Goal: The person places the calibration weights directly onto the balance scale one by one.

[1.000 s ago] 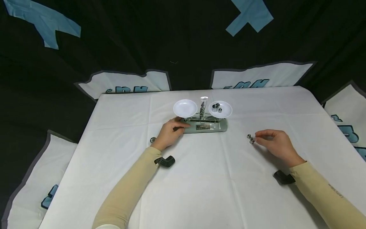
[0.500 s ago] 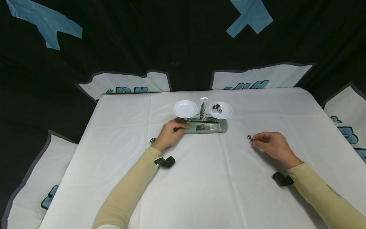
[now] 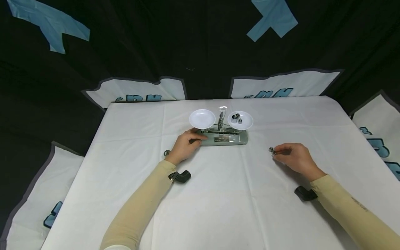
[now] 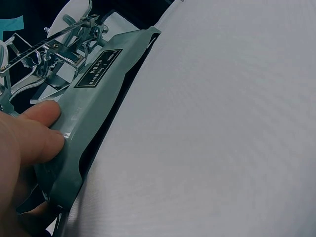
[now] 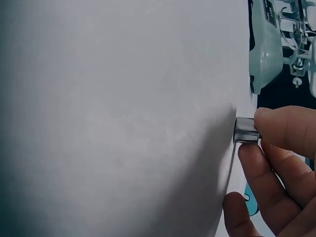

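Watching remotely, my left hand (image 3: 185, 146) grips the grey-green metal balance (image 3: 222, 135), long axis left-to-right; off its right end, my right hand (image 3: 296, 158) pinches a silver cylindrical weight (image 5: 246, 130)

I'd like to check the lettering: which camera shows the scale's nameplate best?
The left wrist view: the nameplate is largest there, whole and clear of the left hand, with its characters showing. The head view shows it whole but too small to read; the right wrist view shows only part, cut by the top edge.
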The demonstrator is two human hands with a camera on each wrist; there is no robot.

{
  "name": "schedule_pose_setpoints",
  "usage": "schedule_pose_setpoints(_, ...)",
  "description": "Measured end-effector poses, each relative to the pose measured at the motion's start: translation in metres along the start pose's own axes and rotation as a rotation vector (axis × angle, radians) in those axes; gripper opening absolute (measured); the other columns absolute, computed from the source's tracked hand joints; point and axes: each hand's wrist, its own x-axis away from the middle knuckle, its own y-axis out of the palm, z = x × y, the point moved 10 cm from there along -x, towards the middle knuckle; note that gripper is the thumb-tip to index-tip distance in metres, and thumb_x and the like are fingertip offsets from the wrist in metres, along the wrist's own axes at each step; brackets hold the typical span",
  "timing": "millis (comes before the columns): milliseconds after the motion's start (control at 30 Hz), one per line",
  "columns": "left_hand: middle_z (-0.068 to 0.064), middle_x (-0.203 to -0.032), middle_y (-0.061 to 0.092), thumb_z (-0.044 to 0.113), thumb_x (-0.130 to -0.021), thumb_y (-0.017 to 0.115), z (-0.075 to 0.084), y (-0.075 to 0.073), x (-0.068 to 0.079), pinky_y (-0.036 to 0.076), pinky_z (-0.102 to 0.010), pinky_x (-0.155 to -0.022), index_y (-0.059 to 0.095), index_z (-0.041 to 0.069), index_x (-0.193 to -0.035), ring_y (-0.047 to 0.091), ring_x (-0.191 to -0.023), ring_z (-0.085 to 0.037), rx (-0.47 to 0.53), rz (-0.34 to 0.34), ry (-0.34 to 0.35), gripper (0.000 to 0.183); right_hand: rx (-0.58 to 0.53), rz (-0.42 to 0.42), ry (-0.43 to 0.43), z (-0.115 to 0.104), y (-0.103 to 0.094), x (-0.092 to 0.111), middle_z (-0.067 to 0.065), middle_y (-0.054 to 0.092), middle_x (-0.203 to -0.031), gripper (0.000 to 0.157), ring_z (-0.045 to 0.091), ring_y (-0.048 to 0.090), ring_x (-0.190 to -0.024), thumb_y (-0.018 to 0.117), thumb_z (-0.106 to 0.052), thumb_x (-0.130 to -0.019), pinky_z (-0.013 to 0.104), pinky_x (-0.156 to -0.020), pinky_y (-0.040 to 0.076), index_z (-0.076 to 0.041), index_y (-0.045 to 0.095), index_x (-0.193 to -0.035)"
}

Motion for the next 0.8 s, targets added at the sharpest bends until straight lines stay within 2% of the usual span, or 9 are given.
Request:
schedule_pose_setpoints(267,-0.017,-0.153,0.053,0.005,-0.095,0.061,-0.0015,0.0008,-0.0006,0.031,-0.052,-0.126,0.079,0.005,-0.11,0.037,-0.152,-0.034,-0.004,-0.001,-0.008,0.024,0.005,-0.026,-0.002,-0.0038,0.0037,-0.0049,0.02,0.077,-0.107,0.029,0.027,0.071,-0.094,0.075,-0.015,-0.089,0.024,-0.07,0.053,0.001,0.074,-0.113)
schedule_pose_setpoints(367,-0.017,-0.155,0.051,0.005,-0.095,0.061,-0.0021,0.0014,-0.0012,0.031,-0.051,-0.126,0.079,0.006,-0.111,0.036,-0.153,-0.033,-0.006,-0.006,-0.016,0.024,0.018,-0.028,-0.002,-0.0034,0.0038,-0.0042,0.021,0.076,-0.111,0.03,0.033,0.071,-0.099,0.074,-0.015,-0.09,0.026,-0.074,0.053,0.001,0.074,-0.115)
schedule_pose_setpoints(567,-0.018,-0.154,0.051,0.005,-0.095,0.061,-0.0003,-0.0008,-0.0007,0.031,-0.052,-0.125,0.079,0.006,-0.11,0.037,-0.152,-0.034,-0.011,0.002,-0.011,0.023,0.037,-0.033,-0.021,-0.0052,0.0044,-0.0037,0.022,0.075,-0.115,0.032,0.04,0.068,-0.109,0.074,-0.01,-0.088,0.039,-0.085,0.055,0.001,0.073,-0.117)
schedule_pose_setpoints(800,-0.02,-0.154,0.051,0.004,-0.094,0.061,0.0021,-0.0005,0.0004,0.032,-0.054,-0.125,0.079,0.005,-0.11,0.037,-0.152,-0.036,-0.012,0.006,0.001,0.024,0.035,-0.024,-0.018,-0.0069,0.0041,-0.0042,0.022,0.076,-0.111,0.029,0.039,0.069,-0.106,0.075,-0.008,-0.087,0.037,-0.083,0.054,0.002,0.074,-0.114)
